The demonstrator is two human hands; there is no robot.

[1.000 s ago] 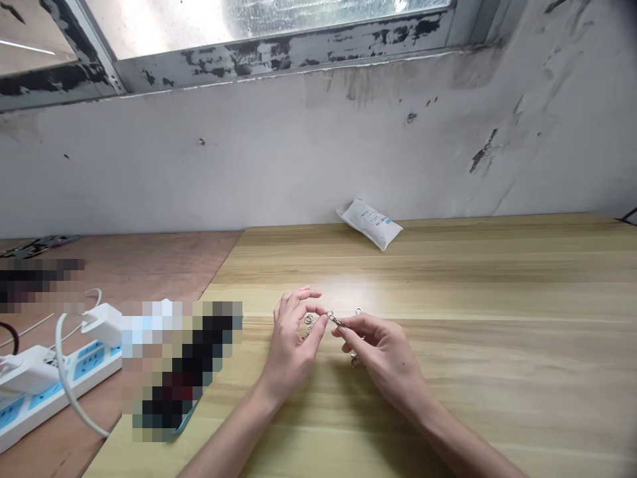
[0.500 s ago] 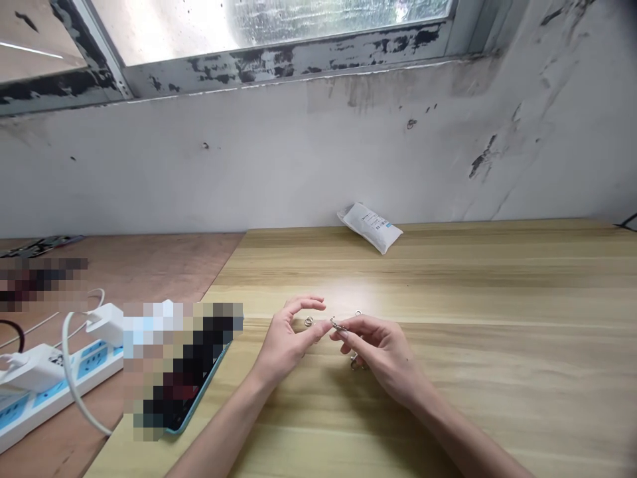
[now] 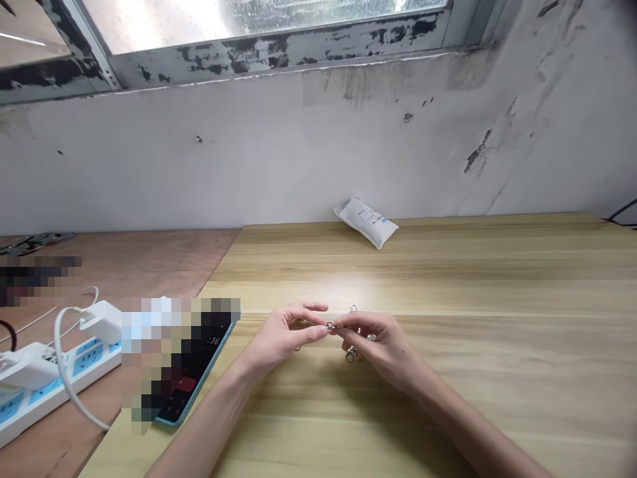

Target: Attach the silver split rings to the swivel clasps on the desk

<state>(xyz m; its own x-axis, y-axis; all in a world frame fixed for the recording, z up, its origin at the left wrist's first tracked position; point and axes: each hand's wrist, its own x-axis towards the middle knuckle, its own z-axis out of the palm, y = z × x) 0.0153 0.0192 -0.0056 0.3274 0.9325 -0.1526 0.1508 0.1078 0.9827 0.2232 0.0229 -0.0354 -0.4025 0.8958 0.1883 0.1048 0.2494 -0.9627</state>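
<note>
My left hand [image 3: 279, 338] and my right hand [image 3: 381, 345] meet over the light wooden table [image 3: 448, 318]. Both pinch one small metal clasp with a ring [image 3: 329, 326] between thumb and fingertips. More small metal clasps [image 3: 352, 354] lie on the table under my right hand, and a single one [image 3: 353, 308] lies just beyond the fingers. Some small rings are partly hidden behind my left hand's fingers.
A white sealed packet [image 3: 367, 222] lies by the wall at the back. A phone in a blue case [image 3: 196, 372] rests at the table's left edge. On the brown table to the left sits a white power strip [image 3: 44, 378] with chargers and cables.
My left fingers have closed from spread to a pinch on the clasp. Both hands have drawn closer together and lowered slightly; the loose rings are now mostly hidden behind my left hand.
</note>
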